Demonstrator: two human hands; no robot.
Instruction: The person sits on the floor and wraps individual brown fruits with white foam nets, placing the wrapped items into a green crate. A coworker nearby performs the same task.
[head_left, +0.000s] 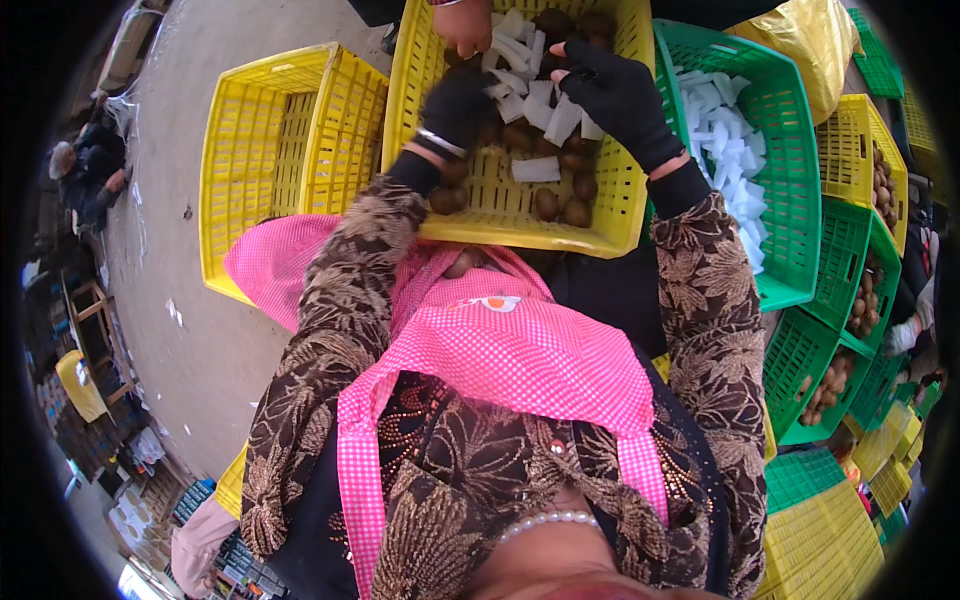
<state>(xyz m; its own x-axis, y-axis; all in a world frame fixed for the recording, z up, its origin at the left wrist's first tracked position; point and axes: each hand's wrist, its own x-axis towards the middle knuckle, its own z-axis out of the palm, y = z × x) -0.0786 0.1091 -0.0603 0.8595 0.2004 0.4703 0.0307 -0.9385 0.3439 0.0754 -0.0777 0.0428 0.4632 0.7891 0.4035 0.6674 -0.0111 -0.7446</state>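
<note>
A yellow plastic crate stands before me, holding brown kiwifruit and loose white foam net sleeves. My left hand, in a black fingerless glove with a bracelet at the wrist, is over its left side. That hand is motion-blurred, so its grip cannot be made out. On the right, my right hand wears a matching glove and reaches over the crate above the sleeves. Its bare thumb and fingertip are apart, with nothing visible between them. Another person's hand reaches in from the far side, beside the sleeves.
A green crate of white foam sleeves adjoins on the right. To the left stands a yellow crate. Further right are stacked crates with kiwifruit. A person sits at the far left. A pink checked apron covers my lap.
</note>
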